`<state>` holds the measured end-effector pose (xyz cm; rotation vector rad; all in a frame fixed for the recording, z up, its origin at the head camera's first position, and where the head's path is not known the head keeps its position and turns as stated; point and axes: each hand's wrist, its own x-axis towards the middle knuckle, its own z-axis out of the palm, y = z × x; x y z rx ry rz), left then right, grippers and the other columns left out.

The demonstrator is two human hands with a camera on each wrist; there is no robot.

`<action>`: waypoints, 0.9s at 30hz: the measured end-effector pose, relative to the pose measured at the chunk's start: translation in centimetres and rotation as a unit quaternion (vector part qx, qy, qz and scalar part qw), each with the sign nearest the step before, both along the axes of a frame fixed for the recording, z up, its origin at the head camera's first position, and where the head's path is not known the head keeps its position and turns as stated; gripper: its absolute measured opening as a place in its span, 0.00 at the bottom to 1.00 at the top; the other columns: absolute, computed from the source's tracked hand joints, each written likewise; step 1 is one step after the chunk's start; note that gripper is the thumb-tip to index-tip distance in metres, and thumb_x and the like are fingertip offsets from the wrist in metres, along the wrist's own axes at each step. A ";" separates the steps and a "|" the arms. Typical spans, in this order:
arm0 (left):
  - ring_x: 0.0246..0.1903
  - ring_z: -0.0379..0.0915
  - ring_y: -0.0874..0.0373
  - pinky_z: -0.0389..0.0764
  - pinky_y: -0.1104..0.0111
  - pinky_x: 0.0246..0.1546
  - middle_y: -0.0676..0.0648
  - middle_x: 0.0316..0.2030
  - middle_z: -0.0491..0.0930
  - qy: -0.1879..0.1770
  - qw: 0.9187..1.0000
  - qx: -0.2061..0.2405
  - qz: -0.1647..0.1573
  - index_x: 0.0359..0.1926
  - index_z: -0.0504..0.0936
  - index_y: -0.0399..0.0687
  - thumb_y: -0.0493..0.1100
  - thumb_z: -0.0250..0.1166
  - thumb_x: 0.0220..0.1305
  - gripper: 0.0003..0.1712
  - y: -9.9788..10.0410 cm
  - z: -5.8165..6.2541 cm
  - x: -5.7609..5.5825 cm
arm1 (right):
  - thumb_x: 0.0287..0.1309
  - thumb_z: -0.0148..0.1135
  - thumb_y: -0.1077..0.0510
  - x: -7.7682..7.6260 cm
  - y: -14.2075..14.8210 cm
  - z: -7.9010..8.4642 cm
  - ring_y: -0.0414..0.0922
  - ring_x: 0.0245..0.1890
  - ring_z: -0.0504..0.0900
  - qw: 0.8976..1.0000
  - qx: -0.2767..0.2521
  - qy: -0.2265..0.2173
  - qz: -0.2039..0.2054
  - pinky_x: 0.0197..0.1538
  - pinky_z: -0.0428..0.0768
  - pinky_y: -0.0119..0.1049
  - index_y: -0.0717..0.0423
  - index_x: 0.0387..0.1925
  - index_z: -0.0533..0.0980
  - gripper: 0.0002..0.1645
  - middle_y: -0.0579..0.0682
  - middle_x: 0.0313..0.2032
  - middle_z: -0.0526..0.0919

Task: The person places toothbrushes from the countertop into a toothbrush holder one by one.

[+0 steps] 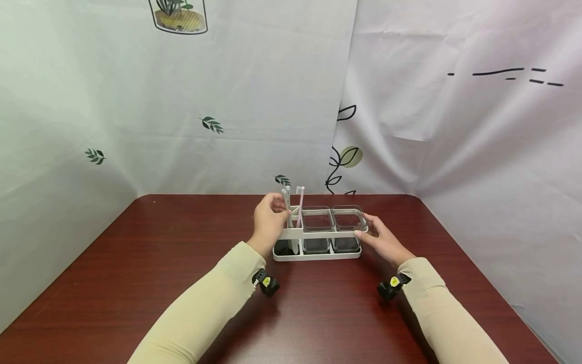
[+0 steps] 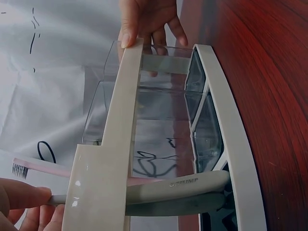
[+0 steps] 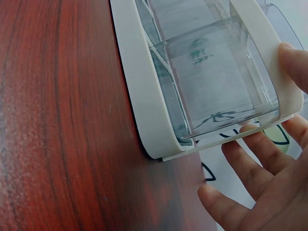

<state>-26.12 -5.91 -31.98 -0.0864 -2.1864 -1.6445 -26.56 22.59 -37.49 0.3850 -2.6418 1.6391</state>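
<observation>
A cream toothbrush holder (image 1: 327,234) with an upper rail and a lower tray stands on the table, two clear cups (image 1: 318,221) set in it. At its left compartment my left hand (image 1: 269,222) pinches a toothbrush by its thin grey neck. In the left wrist view, a pale handle with lettering (image 2: 178,189) and a grey-green handle (image 2: 175,205) reach down to the tray; a pink toothbrush (image 2: 45,167) leans beside them. My right hand (image 1: 382,240) grips the holder's right end, thumb on the upper rail and fingers around the side.
The holder stands toward the back of a dark red wooden table (image 1: 136,268). White printed cloth (image 1: 254,91) hangs behind and at both sides. Each wrist wears a black strapped camera (image 1: 268,284).
</observation>
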 end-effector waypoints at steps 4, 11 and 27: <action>0.38 0.77 0.48 0.79 0.64 0.34 0.40 0.35 0.79 -0.002 1.000 -0.009 0.000 0.42 0.77 0.37 0.25 0.66 0.54 0.14 0.0 0.0 -0.1 | 0.66 0.59 0.55 0.0 0.0 0.1 0.62 0.62 0.68 1.000 -0.004 0.001 0.003 0.60 0.70 0.51 0.61 0.71 0.52 0.40 0.67 0.62 0.65; 0.38 0.77 0.48 0.79 0.64 0.34 0.40 0.36 0.79 -0.009 1.000 -0.017 -0.001 0.43 0.77 0.37 0.25 0.66 0.54 0.15 -0.1 0.2 0.1 | 0.66 0.58 0.55 0.0 0.0 0.1 0.62 0.62 0.67 1.000 -0.005 0.003 0.004 0.61 0.70 0.51 0.61 0.71 0.52 0.40 0.67 0.63 0.65; 0.38 0.76 0.49 0.78 0.64 0.36 0.40 0.35 0.78 -0.014 1.000 -0.021 -0.010 0.40 0.76 0.37 0.26 0.66 0.54 0.12 -0.2 0.2 -0.2 | 0.66 0.59 0.53 0.1 0.0 0.1 0.61 0.61 0.68 1.000 0.006 -0.007 0.002 0.59 0.71 0.51 0.60 0.72 0.51 0.41 0.66 0.62 0.64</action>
